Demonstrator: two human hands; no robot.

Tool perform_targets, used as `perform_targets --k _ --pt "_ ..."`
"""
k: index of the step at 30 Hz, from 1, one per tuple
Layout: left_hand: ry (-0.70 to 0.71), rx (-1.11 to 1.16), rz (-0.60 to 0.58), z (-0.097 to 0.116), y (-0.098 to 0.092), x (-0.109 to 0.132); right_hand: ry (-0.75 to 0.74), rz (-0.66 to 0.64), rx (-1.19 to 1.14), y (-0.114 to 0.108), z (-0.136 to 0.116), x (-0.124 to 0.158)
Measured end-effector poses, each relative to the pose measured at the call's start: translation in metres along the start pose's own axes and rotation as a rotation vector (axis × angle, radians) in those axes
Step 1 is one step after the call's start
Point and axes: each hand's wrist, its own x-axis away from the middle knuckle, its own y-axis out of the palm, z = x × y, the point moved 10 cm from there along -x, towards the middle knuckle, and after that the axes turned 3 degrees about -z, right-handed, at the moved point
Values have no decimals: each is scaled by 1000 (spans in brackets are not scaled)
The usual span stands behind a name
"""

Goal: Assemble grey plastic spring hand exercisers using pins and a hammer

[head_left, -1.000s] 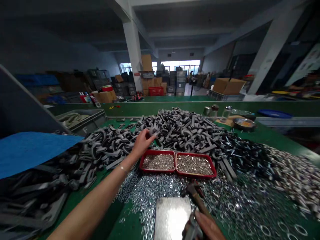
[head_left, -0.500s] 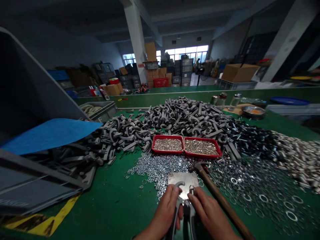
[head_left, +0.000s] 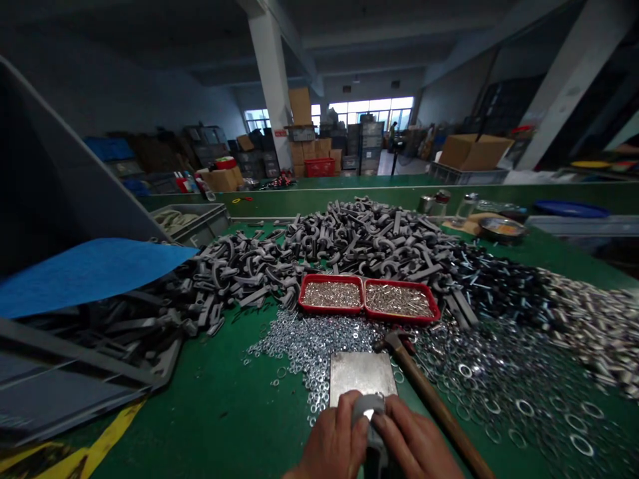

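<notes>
Both my hands meet at the bottom centre, closed round a grey curved metal part (head_left: 368, 407). My left hand (head_left: 333, 444) grips its left side and my right hand (head_left: 418, 444) its right side. The part rests at the near edge of a flat steel plate (head_left: 362, 374) on the green table (head_left: 219, 412). A wooden-handled hammer (head_left: 429, 392) lies just right of the plate, its head by the red trays.
Two red trays (head_left: 369, 297) of small silver fasteners sit beyond the plate. A big heap of grey curved parts (head_left: 319, 249) fills the middle. Washers and rings (head_left: 499, 379) are spread on the right. A tilted grey crate with a blue sheet (head_left: 84, 269) stands left.
My left hand came back from the far heap with a grey part. Both hands now hold it at the plate, fingers closed tighter over it than half a second ago.
</notes>
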Motion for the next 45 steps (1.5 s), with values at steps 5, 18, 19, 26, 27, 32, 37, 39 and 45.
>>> perform_targets --k 5,18,19,26,27,32,37,39,45 --pt "-22 88 -22 2 -1 3 22 119 -28 -7 4 9" --pt "-77 201 -356 30 -6 -10 74 16 -161 -7 -11 2" --pt "-49 171 -369 33 -8 -9 89 -21 -187 -3 -10 3" --pt "10 -6 -427 27 -14 -11 105 -84 -139 14 -9 -1" --pt "23 -29 -413 23 -15 -18 95 -70 -81 14 -8 -8" --pt "42 -375 -424 -7 -6 -61 75 -16 250 -16 20 -49" --pt "68 -590 -364 -9 -25 -91 99 190 426 -116 72 -38" --pt "83 -606 -273 -2 -48 -105 119 247 481 -151 91 -26" --pt "203 -659 -164 40 -55 -184 52 222 638 -168 89 -80"
